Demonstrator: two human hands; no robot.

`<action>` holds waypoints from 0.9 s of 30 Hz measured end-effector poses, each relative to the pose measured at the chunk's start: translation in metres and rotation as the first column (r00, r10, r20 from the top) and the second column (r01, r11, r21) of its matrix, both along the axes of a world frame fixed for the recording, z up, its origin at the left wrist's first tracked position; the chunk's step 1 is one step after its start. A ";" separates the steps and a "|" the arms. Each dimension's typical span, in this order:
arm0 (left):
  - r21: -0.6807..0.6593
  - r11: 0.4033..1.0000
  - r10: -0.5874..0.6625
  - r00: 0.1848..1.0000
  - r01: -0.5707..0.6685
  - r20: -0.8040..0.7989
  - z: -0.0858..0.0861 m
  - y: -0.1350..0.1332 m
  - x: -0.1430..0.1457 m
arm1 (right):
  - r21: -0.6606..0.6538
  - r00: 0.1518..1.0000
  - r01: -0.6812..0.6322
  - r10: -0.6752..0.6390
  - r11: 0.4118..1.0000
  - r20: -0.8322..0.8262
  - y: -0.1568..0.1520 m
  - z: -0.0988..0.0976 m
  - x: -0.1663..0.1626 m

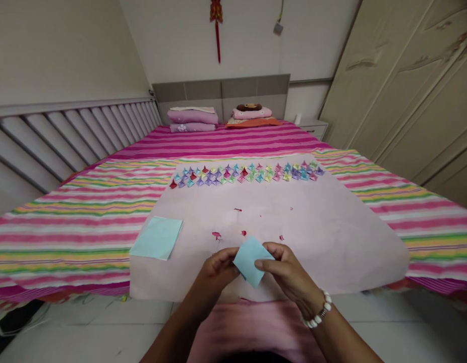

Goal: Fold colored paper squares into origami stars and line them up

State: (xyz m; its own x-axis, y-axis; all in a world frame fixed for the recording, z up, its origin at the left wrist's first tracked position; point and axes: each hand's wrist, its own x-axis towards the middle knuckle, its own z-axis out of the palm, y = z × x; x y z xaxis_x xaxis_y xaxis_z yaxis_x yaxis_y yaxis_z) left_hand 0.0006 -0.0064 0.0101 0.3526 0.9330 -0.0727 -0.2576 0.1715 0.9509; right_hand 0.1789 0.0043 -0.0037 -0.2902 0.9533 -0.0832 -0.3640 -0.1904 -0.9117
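Observation:
A light blue square of folded origami paper [250, 258] is held up between both hands, turned so that one corner points up. My left hand [220, 268] grips its left corner, fingers behind and partly hidden. On the other side, my right hand [285, 267] pinches the paper with the thumb lying across its front. A stack of light blue paper sheets [158, 238] lies to the left of my hands. Farther back, small folded paper pieces [244, 172] in many colours stand in rows.
A large pale sheet [354, 242] covers the bed's near edge, with red printed marks [216, 235] showing on it. Striped bedding [67, 227] spreads around it. A slatted rail [85, 131] runs along the left, and a wardrobe [411, 91] stands at the right.

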 end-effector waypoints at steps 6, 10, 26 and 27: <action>-0.032 0.997 -0.062 0.998 0.063 0.032 0.002 0.003 -0.006 | -0.007 0.996 0.074 -0.074 0.997 0.046 -0.002 -0.002 -0.005; -0.012 1.000 0.021 0.987 -0.023 -0.156 0.008 0.003 -0.003 | 0.017 0.994 0.059 -0.061 0.998 0.087 -0.005 0.000 -0.006; -0.003 1.000 -0.026 0.976 0.025 -0.214 0.010 0.005 -0.011 | -0.022 0.996 0.076 -0.075 0.997 0.040 -0.008 0.000 -0.005; -0.014 1.000 -0.015 0.978 0.012 -0.207 0.009 0.005 -0.012 | -0.022 0.997 0.076 -0.076 0.997 0.025 -0.008 0.000 -0.005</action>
